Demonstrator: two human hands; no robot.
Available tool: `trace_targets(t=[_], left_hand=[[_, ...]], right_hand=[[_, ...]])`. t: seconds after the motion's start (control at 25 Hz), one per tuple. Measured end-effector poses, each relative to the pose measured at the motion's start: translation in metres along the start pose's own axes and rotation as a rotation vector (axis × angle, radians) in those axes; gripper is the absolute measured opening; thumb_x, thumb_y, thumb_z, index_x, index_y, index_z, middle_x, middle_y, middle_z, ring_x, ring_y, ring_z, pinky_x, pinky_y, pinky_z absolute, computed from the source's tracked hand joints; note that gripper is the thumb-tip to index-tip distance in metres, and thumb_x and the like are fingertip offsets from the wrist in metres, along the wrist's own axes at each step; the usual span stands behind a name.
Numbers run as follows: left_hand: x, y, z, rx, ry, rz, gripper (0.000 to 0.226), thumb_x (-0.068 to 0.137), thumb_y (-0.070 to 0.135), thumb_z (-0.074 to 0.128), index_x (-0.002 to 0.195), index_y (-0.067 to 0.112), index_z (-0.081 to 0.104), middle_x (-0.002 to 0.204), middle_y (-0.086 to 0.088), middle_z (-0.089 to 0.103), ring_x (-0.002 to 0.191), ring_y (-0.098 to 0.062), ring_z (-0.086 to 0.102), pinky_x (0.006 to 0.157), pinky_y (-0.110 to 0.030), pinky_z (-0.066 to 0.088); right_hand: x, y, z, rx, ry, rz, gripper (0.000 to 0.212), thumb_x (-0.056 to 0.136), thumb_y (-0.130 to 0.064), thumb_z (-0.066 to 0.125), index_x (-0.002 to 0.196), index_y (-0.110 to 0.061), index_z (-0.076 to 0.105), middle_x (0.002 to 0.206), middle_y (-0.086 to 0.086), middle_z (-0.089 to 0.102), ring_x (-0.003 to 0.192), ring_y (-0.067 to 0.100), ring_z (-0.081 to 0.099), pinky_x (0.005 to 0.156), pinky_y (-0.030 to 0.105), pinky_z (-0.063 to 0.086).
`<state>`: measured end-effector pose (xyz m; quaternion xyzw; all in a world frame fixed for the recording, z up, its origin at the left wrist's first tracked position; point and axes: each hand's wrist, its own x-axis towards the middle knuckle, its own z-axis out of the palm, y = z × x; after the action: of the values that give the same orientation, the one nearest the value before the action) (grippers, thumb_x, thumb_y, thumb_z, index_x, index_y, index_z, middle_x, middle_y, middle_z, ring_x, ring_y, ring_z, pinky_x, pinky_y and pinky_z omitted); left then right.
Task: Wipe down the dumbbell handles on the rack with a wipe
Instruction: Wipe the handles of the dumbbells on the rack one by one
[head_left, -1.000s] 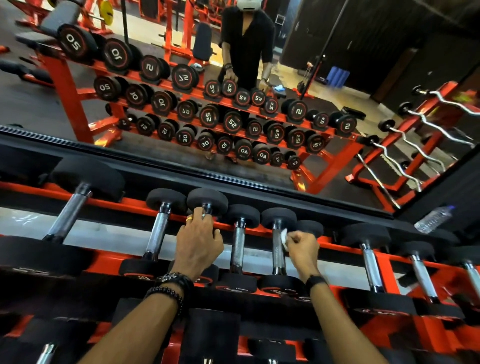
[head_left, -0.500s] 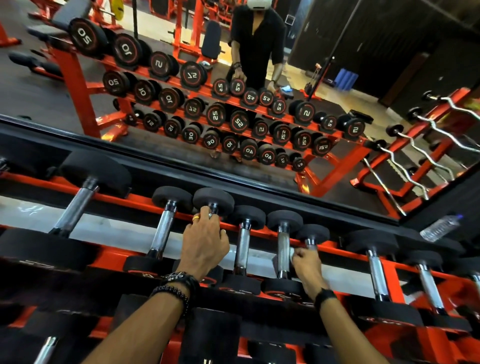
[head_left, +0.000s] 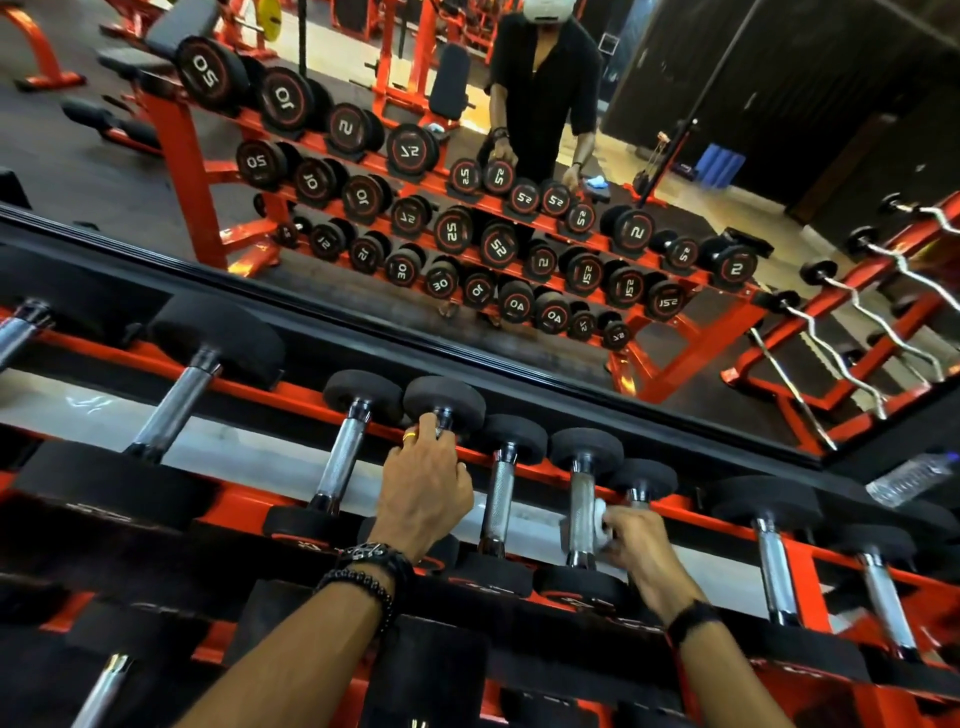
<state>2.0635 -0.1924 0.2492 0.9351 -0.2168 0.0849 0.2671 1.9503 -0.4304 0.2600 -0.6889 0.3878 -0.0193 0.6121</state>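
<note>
Black dumbbells with chrome handles lie in a row on the top tier of the orange rack (head_left: 244, 388). My left hand (head_left: 426, 491) grips the handle of one small dumbbell, its far head (head_left: 444, 402) just beyond my fingers. My right hand (head_left: 636, 543) pinches a small white wipe (head_left: 600, 522) against the right side of a neighbouring chrome handle (head_left: 581, 512). Another knurled handle (head_left: 497, 501) stands bare between my two hands.
A wall mirror (head_left: 519, 322) behind the rack reflects the dumbbells and a person in black. A plastic water bottle (head_left: 906, 480) lies at the right past the rack. Curl bars (head_left: 852, 306) on an orange stand show in the mirror. Lower tiers hold larger dumbbells (head_left: 431, 670).
My right hand slid the wipe down the chrome handle and back up to its middle. My left hand kept its grip on the same dumbbell. The camera tilted slightly.
</note>
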Motion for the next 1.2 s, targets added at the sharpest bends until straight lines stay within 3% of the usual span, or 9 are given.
trace_targets(t=[0.2, 0.32, 0.4, 0.6, 0.8, 0.92, 0.96, 1.08, 1.2], left_hand=[[-0.001, 0.0, 0.0, -0.016, 0.007, 0.004, 0.015, 0.091, 0.031, 0.057, 0.09, 0.018, 0.051, 0.116, -0.002, 0.042, 0.087, -0.014, 0.049, 0.078, -0.029, 0.051], [-0.002, -0.001, -0.002, -0.034, 0.022, -0.001, 0.014, 0.09, 0.03, 0.059, 0.091, 0.016, 0.054, 0.112, -0.001, 0.044, 0.085, -0.013, 0.049, 0.074, -0.027, 0.049], [-0.002, 0.0, 0.0, -0.036, 0.028, 0.0, 0.015, 0.089, 0.03, 0.059, 0.089, 0.017, 0.053, 0.111, -0.001, 0.044, 0.084, -0.013, 0.048, 0.072, -0.025, 0.046], [-0.001, 0.0, 0.0, -0.032, 0.001, 0.002, 0.016, 0.089, 0.031, 0.059, 0.089, 0.018, 0.051, 0.115, -0.001, 0.042, 0.083, -0.012, 0.048, 0.075, -0.027, 0.052], [-0.002, 0.0, -0.002, -0.047, 0.012, 0.0, 0.014, 0.091, 0.03, 0.059, 0.091, 0.019, 0.051, 0.113, 0.001, 0.042, 0.082, -0.009, 0.045, 0.072, -0.022, 0.043], [0.0, 0.0, -0.001, -0.026, -0.007, -0.001, 0.015, 0.092, 0.031, 0.059, 0.094, 0.018, 0.052, 0.116, 0.0, 0.04, 0.084, -0.009, 0.046, 0.075, -0.023, 0.048], [0.0, 0.0, 0.0, -0.022, -0.012, -0.001, 0.016, 0.091, 0.032, 0.059, 0.095, 0.018, 0.053, 0.117, 0.0, 0.039, 0.085, -0.011, 0.048, 0.077, -0.025, 0.051], [-0.001, 0.0, 0.0, -0.02, -0.02, -0.007, 0.016, 0.091, 0.031, 0.06, 0.096, 0.017, 0.054, 0.116, 0.0, 0.04, 0.087, -0.013, 0.051, 0.078, -0.029, 0.054], [-0.002, -0.001, -0.002, -0.032, 0.0, -0.008, 0.012, 0.09, 0.028, 0.06, 0.094, 0.018, 0.054, 0.114, 0.001, 0.041, 0.086, -0.012, 0.051, 0.077, -0.028, 0.053]], right_hand=[[0.016, -0.02, -0.004, 0.177, -0.115, 0.045, 0.037, 0.074, 0.001, 0.036, 0.098, 0.019, 0.057, 0.102, 0.037, 0.065, 0.095, 0.049, 0.065, 0.057, 0.033, 0.056], [0.027, -0.03, 0.008, 0.256, -0.138, 0.023, 0.024, 0.08, -0.008, 0.042, 0.082, 0.007, 0.06, 0.083, 0.021, 0.065, 0.07, 0.032, 0.061, 0.048, 0.026, 0.048], [0.012, -0.015, 0.004, 0.184, -0.208, 0.067, 0.022, 0.08, -0.017, 0.055, 0.081, 0.004, 0.062, 0.077, 0.019, 0.059, 0.063, 0.026, 0.056, 0.056, 0.028, 0.048], [0.018, -0.016, -0.004, 0.06, -0.363, 0.143, 0.025, 0.082, -0.019, 0.072, 0.096, 0.002, 0.074, 0.098, 0.021, 0.07, 0.086, 0.03, 0.064, 0.081, 0.037, 0.051], [0.045, -0.024, 0.018, 0.181, -0.305, 0.182, 0.038, 0.075, -0.025, 0.083, 0.096, 0.0, 0.063, 0.077, 0.013, 0.065, 0.064, 0.025, 0.064, 0.058, 0.036, 0.054], [0.039, -0.002, 0.012, 0.056, -0.308, 0.218, 0.055, 0.068, -0.033, 0.089, 0.107, -0.002, 0.066, 0.098, 0.012, 0.071, 0.09, 0.028, 0.068, 0.086, 0.044, 0.055], [0.038, -0.004, 0.012, 0.043, -0.316, 0.219, 0.053, 0.071, -0.032, 0.087, 0.108, -0.001, 0.066, 0.097, 0.013, 0.072, 0.091, 0.028, 0.068, 0.087, 0.044, 0.055], [0.042, -0.026, 0.025, 0.146, -0.26, 0.198, 0.023, 0.082, -0.021, 0.077, 0.09, -0.003, 0.064, 0.069, 0.011, 0.065, 0.057, 0.022, 0.062, 0.052, 0.03, 0.053], [0.045, -0.029, 0.037, 0.032, -0.118, 0.109, 0.011, 0.08, -0.002, 0.073, 0.088, 0.002, 0.068, 0.078, 0.016, 0.069, 0.061, 0.022, 0.062, 0.051, 0.027, 0.05]])
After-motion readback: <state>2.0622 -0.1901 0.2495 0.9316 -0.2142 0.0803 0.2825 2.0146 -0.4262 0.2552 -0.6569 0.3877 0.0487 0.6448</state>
